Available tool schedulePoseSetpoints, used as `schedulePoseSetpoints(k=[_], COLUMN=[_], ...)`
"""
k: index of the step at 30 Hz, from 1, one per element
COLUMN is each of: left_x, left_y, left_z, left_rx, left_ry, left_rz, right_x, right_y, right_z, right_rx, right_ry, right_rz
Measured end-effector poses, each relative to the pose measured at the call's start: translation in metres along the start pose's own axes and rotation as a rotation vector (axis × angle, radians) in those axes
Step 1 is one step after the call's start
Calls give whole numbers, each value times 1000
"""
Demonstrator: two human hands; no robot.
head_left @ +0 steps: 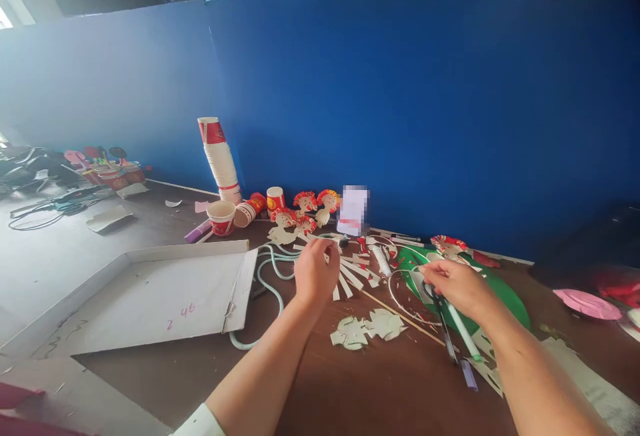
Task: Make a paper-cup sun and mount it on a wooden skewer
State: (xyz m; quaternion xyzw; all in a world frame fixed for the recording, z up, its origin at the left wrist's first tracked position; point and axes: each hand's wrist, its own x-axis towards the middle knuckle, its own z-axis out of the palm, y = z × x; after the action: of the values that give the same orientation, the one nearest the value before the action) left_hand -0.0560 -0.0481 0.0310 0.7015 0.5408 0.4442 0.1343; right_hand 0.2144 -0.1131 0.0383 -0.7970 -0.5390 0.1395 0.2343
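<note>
My left hand (316, 273) is closed above the white paper strips (353, 276) that fan out on the table. A small dark piece shows by its fingertips; what the fingers hold is hidden. With fingers pinched together, my right hand (457, 283) is over the green round mat (505, 296). A thin white cord (395, 299) loops close to those fingertips, but I cannot tell whether they grip it. Below that hand lie a black pen (447, 333) and a white marker with a green end (463, 333). Cut paper figures (367, 329) lie between my forearms.
A shallow white cardboard tray (187, 303) sits at left, beside a pale blue cable (275, 286). Behind are a tall paper cup stack (220, 163), loose red cups (221, 218) and red-haired paper figures (305, 203). A blue partition (400, 89) closes the back. A pink dish (587, 305) is at right.
</note>
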Motion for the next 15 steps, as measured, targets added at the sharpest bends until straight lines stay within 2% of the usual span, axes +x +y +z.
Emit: schedulePoseSetpoints(k=[5,7,9,12,15], left_x=[10,11,12,9,4], left_y=[-6,-13,-23,-35,-42], left_z=[-29,-33,-33,-30,-26], left_rx=[98,173,231,299,460], left_ry=[-72,-97,-117,-162,-145], left_rz=[-123,-145,-175,-169,-114], right_x=[-28,-37,-42,-43,-37], right_y=[-6,-13,-20,-22,-9], right_z=[10,17,21,12,-11], right_rx=[-187,-239,-281,-297,-278], right_ry=[-132,-178,-157,-146,-98], right_rz=[-37,-35,-11,10,92])
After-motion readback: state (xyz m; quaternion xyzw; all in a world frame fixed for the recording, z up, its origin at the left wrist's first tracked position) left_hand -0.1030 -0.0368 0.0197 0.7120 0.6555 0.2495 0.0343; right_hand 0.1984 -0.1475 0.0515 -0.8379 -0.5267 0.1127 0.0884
